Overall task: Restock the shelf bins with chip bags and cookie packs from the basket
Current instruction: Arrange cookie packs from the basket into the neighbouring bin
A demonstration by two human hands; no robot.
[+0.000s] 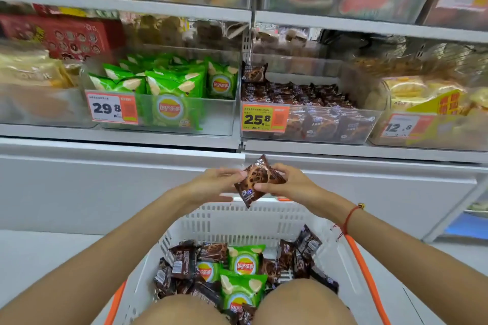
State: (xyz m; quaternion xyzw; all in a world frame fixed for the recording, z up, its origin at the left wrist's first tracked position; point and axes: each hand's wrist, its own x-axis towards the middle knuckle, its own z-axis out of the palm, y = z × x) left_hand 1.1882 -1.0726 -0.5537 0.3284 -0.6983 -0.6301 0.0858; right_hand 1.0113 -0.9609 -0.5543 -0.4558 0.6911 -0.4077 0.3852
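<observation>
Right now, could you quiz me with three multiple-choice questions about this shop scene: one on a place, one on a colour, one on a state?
1. Where is the clear bin of cookie packs?
A. right of the chip bin
B. left of it
C. on the floor

2. What colour are the chip bags?
A. blue
B. green
C. red

3. The held cookie pack is
A. in the left hand alone
B. lying in the basket
C. in both hands

Answers: A, its 25.8 tag sits right of 29.8; B, green bags; C, left hand and right hand both pinch it above the basket.
</observation>
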